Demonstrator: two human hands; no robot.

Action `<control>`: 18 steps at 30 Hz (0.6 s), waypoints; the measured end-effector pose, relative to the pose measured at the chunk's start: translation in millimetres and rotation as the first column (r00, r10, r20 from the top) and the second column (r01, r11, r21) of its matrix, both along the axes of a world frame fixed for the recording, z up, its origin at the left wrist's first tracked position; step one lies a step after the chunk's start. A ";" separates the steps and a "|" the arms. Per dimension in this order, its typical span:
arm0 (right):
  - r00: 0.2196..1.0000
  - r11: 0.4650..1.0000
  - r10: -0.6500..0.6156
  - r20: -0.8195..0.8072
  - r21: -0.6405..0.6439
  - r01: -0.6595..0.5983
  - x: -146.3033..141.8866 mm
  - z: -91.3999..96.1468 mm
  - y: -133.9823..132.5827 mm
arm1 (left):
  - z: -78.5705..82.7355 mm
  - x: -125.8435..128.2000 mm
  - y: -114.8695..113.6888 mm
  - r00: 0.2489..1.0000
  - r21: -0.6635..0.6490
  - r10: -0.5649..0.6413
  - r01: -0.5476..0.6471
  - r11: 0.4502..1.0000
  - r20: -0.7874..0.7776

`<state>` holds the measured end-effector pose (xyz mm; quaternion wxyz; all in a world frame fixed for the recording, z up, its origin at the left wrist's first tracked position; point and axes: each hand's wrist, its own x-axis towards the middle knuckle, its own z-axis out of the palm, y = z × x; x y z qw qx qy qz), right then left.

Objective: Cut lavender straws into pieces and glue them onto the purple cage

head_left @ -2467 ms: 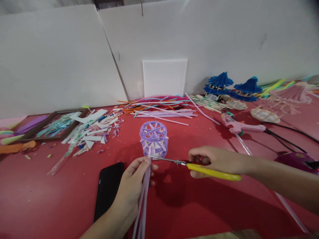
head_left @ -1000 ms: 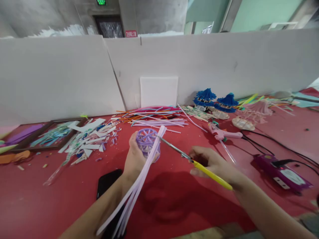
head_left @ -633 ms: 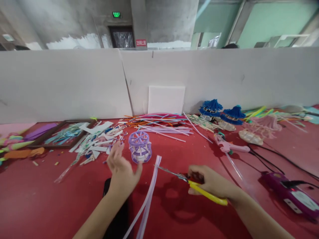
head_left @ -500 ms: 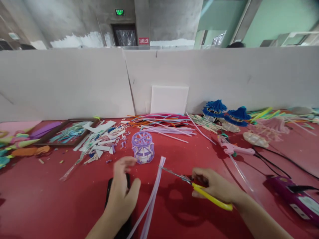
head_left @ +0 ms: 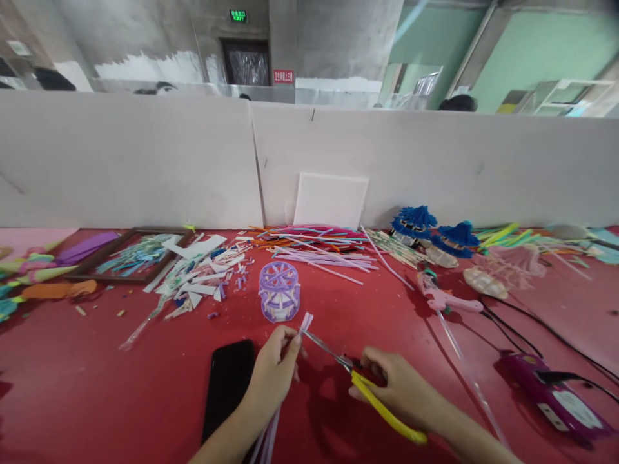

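My left hand [head_left: 275,367] pinches a few light purple pipe cleaners [head_left: 306,321] near their upper ends; their tails hang down past the wrist. My right hand [head_left: 396,386] grips scissors [head_left: 382,406] with yellow handles. The blades point left, and their tips meet the strips just above my left fingertips. Whether the blades are parted is hard to tell. Just beyond my left hand stands a small round purple and white lattice piece [head_left: 280,293]. A black phone [head_left: 227,386] lies beside my left forearm.
Loose pipe cleaners [head_left: 329,258] lie at the back, paper scraps [head_left: 203,270] at left near a brown frame [head_left: 140,280]. To the right are blue-roofed models [head_left: 413,222], a pink glue gun [head_left: 449,299] with a cable and a purple device [head_left: 556,399]. A white partition [head_left: 145,161] stands behind.
My left hand has moved right and closed on the pipe cleaners, which it was apart from before. My right hand and the scissors have shifted slightly left and down.
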<state>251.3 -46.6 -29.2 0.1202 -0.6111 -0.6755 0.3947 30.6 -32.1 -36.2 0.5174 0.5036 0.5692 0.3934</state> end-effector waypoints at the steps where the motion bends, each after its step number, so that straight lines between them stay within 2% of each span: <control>1: 1.000 1.000 -0.004 0.002 -0.007 0.004 -0.6 1.2 -2.3 | 1.4 0.6 0.6 1.000 0.000 -0.004 0.004 1.000 0.001; 6: 1.000 0.997 0.006 -0.028 -0.071 -0.008 0.0 8.5 -11.4 | 6.7 5.7 3.4 1.000 -0.053 -0.027 0.028 0.998 0.014; 11: 0.998 0.991 0.046 -0.051 -0.121 -0.052 9.4 10.8 -10.4 | 3.6 8.5 8.6 0.999 -0.103 -0.018 0.022 0.994 0.041; 15: 0.985 0.965 0.134 -0.110 -0.211 -0.155 17.8 8.8 -3.3 | -2.2 11.3 11.2 0.998 -0.147 -0.013 0.022 0.989 0.064; 18: 0.962 0.923 0.216 -0.164 -0.286 -0.256 16.9 16.9 4.4 | -5.4 14.5 11.2 0.996 -0.189 -0.027 0.042 0.981 0.081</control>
